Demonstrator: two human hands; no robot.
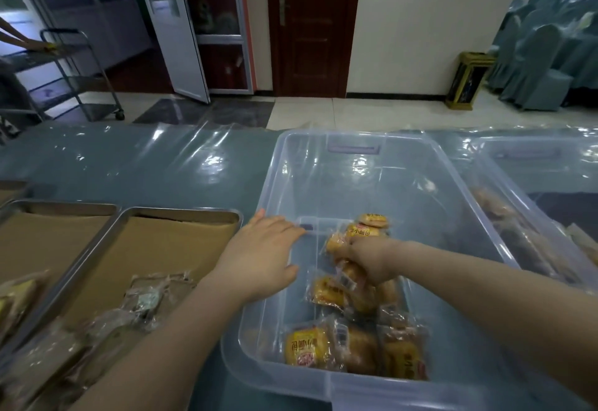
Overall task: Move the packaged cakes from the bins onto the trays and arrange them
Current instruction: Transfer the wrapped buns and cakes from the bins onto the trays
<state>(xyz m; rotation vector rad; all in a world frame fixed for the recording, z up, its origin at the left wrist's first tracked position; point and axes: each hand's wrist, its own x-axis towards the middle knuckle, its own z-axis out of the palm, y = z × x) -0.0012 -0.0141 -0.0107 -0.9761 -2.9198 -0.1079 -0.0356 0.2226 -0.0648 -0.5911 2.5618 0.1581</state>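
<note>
Clear bin (268, 184) on the table (129, 158), just right of a metal tray (181, 213).

- The right hand (369, 260) is inside the bin, fist clamped on a bunch of held cakes (361, 232). Wrappers stick out above and below the fist. Count in the grip: cannot tell.
- The left hand (259, 255) lies flat across the bin's left rim, fingers straight and together, thumb spread, holding nothing.
- Several loose cakes (309, 347) lie on the bin floor, mostly at the near end, some with yellow labels up.
- The tray is lined with brown paper. Wrapped packs (145, 297) lie at its near end, blurred.
- A second tray (64, 205) sits just left of the first, also brown-lined, with more wrapped items at its near left, too blurred to identify.
- A second bin (534, 164) stands beside the first on the right, with brownish packs against its near wall. Details unclear through the plastic.
</note>
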